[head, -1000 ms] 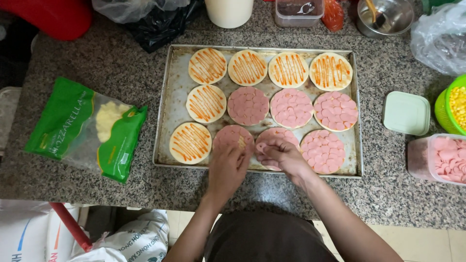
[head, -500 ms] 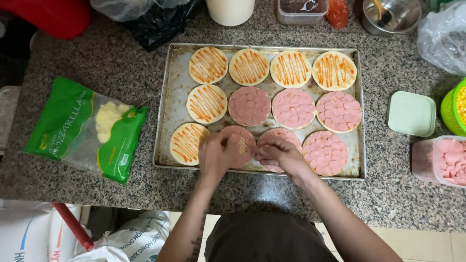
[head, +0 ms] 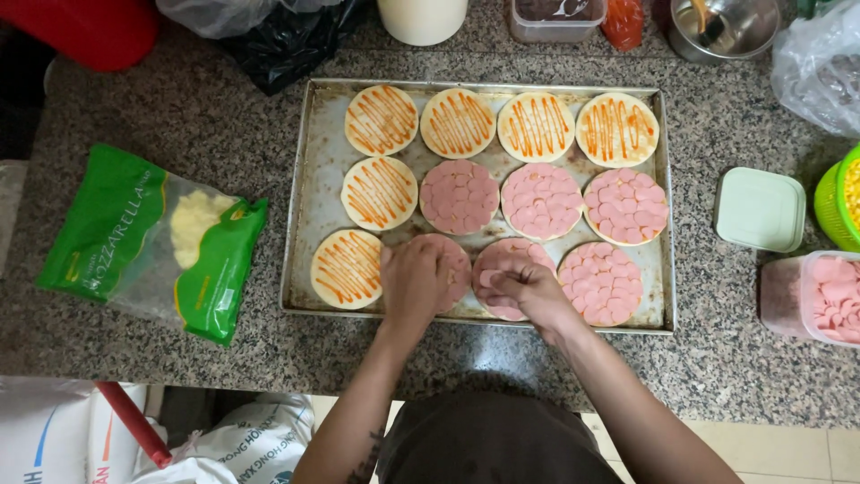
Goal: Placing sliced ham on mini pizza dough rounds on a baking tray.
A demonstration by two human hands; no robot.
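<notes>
Six sauced bases are being left bare while sausage slices are pressed onto a front-row base (head: 452, 269); since a second ago, the left hand (head: 410, 285), flat and open, has been shifted leftwards, and a slice is being pinched by the right hand (head: 524, 289).

— What sits toward the worktop's (head: 179, 108) left edge?
— A green cheese bag (head: 152, 240).
— And by the right edge?
— A pale green lid (head: 760, 209), a pink-filled tub (head: 824, 296).
</notes>
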